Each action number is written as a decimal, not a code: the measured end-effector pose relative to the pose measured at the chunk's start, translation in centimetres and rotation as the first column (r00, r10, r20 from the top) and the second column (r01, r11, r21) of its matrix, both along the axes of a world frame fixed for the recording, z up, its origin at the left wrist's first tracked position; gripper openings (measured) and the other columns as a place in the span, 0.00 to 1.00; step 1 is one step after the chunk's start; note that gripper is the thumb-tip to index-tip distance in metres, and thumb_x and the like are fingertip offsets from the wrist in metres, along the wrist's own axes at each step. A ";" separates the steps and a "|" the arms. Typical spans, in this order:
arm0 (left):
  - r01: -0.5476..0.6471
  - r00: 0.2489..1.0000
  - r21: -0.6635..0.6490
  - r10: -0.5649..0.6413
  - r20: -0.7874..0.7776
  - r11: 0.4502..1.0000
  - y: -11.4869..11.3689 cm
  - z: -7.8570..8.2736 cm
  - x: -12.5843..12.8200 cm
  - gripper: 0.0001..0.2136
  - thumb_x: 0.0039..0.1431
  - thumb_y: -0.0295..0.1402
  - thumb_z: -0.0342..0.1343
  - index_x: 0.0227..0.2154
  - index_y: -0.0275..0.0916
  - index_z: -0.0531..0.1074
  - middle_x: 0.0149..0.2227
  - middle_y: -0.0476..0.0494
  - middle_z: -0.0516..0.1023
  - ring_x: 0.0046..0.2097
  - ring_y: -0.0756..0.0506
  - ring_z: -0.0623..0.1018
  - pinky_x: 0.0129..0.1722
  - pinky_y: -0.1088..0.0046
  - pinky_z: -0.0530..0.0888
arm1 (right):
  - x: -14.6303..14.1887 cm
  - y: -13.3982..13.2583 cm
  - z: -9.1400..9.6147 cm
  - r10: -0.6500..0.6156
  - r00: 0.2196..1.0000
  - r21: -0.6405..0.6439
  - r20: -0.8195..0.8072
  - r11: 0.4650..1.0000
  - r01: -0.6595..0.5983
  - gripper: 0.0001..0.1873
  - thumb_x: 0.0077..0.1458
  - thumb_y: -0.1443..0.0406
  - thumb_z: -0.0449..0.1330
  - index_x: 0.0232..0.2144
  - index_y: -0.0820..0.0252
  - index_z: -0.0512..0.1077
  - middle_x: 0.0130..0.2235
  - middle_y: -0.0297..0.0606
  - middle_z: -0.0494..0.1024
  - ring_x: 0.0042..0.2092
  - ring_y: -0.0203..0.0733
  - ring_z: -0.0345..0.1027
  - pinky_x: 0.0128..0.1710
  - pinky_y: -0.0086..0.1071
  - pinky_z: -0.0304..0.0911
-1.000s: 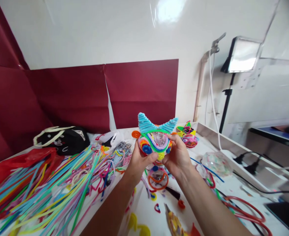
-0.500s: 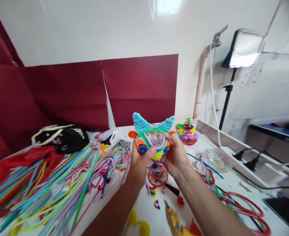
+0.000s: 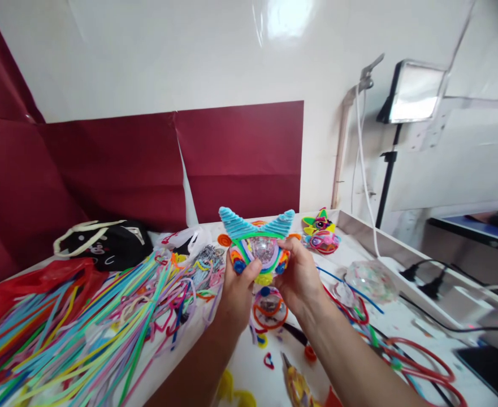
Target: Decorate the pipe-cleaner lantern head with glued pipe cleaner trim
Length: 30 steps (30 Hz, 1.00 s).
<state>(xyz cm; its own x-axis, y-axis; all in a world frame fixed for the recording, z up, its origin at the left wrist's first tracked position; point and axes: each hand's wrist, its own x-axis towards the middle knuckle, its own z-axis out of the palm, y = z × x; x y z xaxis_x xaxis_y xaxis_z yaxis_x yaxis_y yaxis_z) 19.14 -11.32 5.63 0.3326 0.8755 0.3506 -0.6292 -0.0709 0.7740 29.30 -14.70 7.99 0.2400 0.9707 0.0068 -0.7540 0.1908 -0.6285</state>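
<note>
I hold a round craft ball [image 3: 259, 249] wrapped in coloured pipe cleaners, with two light-blue horns on top, up in front of me over the white table [image 3: 384, 322]. My left hand [image 3: 235, 291] grips its left side, thumb on a blue swirl. My right hand [image 3: 299, 277] grips its right side. Under my hands on the table lies a clear ball ringed in orange [image 3: 269, 305].
A big heap of coloured pipe cleaners [image 3: 83, 322] covers the left of the table, with a black bag [image 3: 104, 246] behind it. A finished star-shaped craft [image 3: 323, 232], a clear ball [image 3: 369, 280], red loops [image 3: 418, 362], cables and a lamp on a stand [image 3: 410, 93] are at the right.
Both hands have carried the horned ball a little to the left and slightly lower; the grip is unchanged.
</note>
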 end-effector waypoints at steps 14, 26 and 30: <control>0.015 1.000 -0.030 -0.015 -0.014 0.999 0.1 0.0 -0.1 0.34 0.50 0.35 0.67 0.61 0.47 0.62 0.51 0.43 0.80 0.53 0.38 0.80 0.56 0.57 0.74 | -0.1 0.1 -0.1 -0.013 1.000 0.070 -0.016 0.997 0.014 0.12 0.44 0.63 0.65 0.35 0.57 0.76 0.29 0.32 0.83 0.29 0.43 0.77 0.30 0.33 0.72; 0.016 1.000 -0.048 -0.016 -0.005 0.999 0.3 -0.6 0.0 0.35 0.48 0.35 0.68 0.60 0.48 0.62 0.48 0.45 0.81 0.50 0.39 0.80 0.55 0.57 0.74 | -1.2 -0.5 1.3 -0.093 0.993 0.028 -0.077 0.995 0.095 0.11 0.39 0.65 0.63 0.30 0.57 0.75 0.27 0.32 0.82 0.32 0.46 0.78 0.31 0.35 0.74; 0.017 1.000 -0.019 -0.017 0.000 1.000 -0.3 -0.1 0.1 0.34 0.50 0.34 0.66 0.60 0.49 0.61 0.48 0.46 0.80 0.52 0.40 0.80 0.56 0.60 0.73 | -1.4 -0.7 1.7 -0.107 0.990 0.022 -0.092 0.994 0.110 0.11 0.39 0.66 0.62 0.30 0.56 0.75 0.28 0.32 0.83 0.34 0.47 0.79 0.32 0.35 0.75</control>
